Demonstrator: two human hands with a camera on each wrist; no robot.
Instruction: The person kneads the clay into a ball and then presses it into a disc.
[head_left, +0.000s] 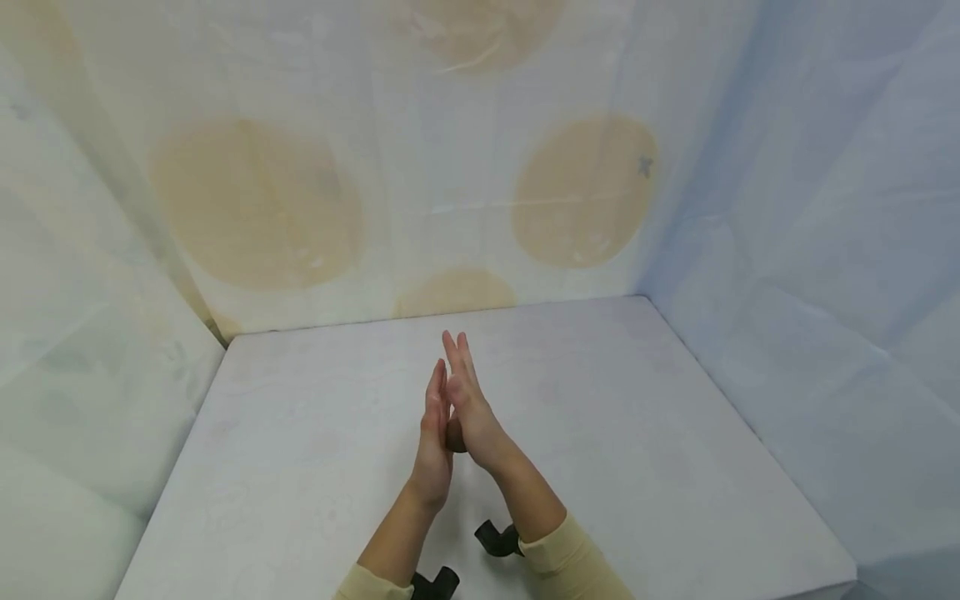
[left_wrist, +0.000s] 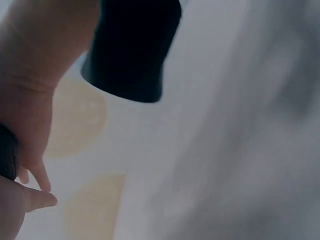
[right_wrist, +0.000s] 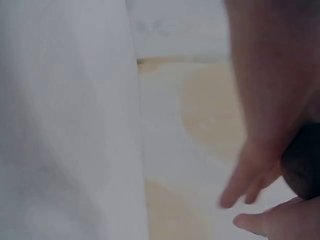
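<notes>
Brown lump (head_left: 453, 435), probably soft dough, sits pressed between the flat palms of left hand (head_left: 435, 442) and right hand (head_left: 471, 408), fingers straight, above the surface (head_left: 637, 433); likely light, best held by palm pressure.

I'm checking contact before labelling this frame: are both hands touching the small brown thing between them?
Touching. The head view shows the brown thing sandwiched between the left hand and right hand, palms pressed against it.
</notes>
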